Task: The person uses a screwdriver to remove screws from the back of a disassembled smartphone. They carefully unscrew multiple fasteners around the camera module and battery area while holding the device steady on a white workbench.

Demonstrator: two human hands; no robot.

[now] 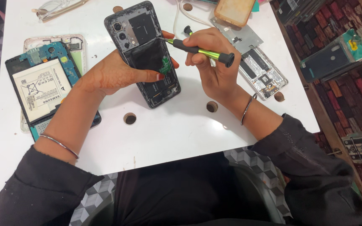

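An opened black phone [144, 42] lies back-up on the white table [177, 129], its camera block and dark battery exposed. My left hand [118, 75] rests on the phone's lower left side, thumb across the battery, holding it down. My right hand [212, 58] grips a green and black screwdriver [197, 51] whose thin tip touches the phone's right edge near its middle.
A disassembled blue tablet with a white battery [42, 88] lies at the left. At the right lie a silver phone frame [262, 75] and a metal plate [241, 35]. An orange case [234, 10] sits at the back. Round holes [129, 118] dot the table. Phone parts [329, 60] lie on the floor at right.
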